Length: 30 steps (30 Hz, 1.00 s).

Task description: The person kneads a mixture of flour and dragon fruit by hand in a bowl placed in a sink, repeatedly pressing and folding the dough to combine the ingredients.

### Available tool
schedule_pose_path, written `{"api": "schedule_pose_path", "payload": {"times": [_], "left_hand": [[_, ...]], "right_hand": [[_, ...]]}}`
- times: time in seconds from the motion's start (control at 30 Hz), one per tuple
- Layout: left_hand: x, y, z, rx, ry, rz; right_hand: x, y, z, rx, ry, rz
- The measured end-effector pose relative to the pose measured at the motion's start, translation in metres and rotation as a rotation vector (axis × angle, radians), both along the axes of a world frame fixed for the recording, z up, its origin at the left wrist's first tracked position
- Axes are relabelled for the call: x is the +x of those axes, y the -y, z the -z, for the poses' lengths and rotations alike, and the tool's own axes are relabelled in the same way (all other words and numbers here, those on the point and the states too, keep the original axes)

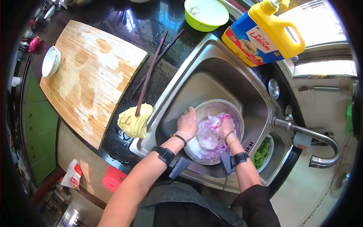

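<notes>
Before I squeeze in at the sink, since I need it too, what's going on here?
Someone is working bare-handed in a suds-filled metal bowl in the large sink basin. Their left hand is at the bowl's rim; the right holds a soapy pink and white bundle, too sudsy to identify. No water shows running from the faucet. Leafy greens sit in the smaller basin, and a yellow cloth lies beside the sink.

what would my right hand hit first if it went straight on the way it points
Probably the far inner wall of the metal basin, just past the right hand; its depth in the suds is unclear, so it might clear the rim.
</notes>
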<state>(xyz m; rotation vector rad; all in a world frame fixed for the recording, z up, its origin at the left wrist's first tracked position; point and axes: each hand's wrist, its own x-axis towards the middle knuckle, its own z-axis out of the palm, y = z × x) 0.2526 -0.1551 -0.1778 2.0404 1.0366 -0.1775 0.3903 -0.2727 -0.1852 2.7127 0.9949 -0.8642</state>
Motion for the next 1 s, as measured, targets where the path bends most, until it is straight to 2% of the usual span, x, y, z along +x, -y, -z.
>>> {"api": "schedule_pose_path", "payload": {"times": [0.07,0.13,0.2,0.3,0.43,0.5,0.57,0.6,0.73,0.9,1.0], "left_hand": [[0.000,0.003,0.001,-0.024,0.006,-0.011],[-0.001,0.002,0.000,-0.014,0.021,-0.023],[-0.001,0.001,-0.001,-0.032,0.019,-0.021],[-0.001,-0.001,-0.003,-0.050,0.023,-0.031],[-0.001,0.001,0.003,-0.029,0.041,-0.049],[0.000,0.003,0.005,-0.014,0.041,-0.056],[0.000,0.006,0.004,0.001,0.037,-0.059],[0.001,0.005,0.002,-0.011,0.019,-0.065],[0.001,0.001,-0.002,-0.023,-0.011,-0.040],[0.002,0.000,-0.005,-0.016,-0.022,-0.020],[0.003,0.001,-0.006,-0.004,-0.025,-0.017]], "right_hand": [[-0.027,0.020,0.004,0.234,-0.034,-0.179],[-0.066,0.020,-0.018,0.394,-0.122,-0.275],[-0.094,0.018,-0.035,0.337,-0.189,-0.340],[-0.112,0.028,-0.042,0.261,-0.133,-0.306],[-0.102,0.061,-0.031,0.362,-0.037,-0.370],[-0.096,0.070,-0.012,0.309,-0.023,-0.404],[-0.094,0.068,0.004,0.083,0.012,-0.434],[-0.094,0.065,0.013,0.052,0.002,-0.412],[-0.081,0.049,0.028,0.111,-0.018,-0.438],[-0.063,0.027,0.047,0.038,-0.023,-0.420],[-0.054,0.017,0.054,0.134,0.045,-0.349]]}}
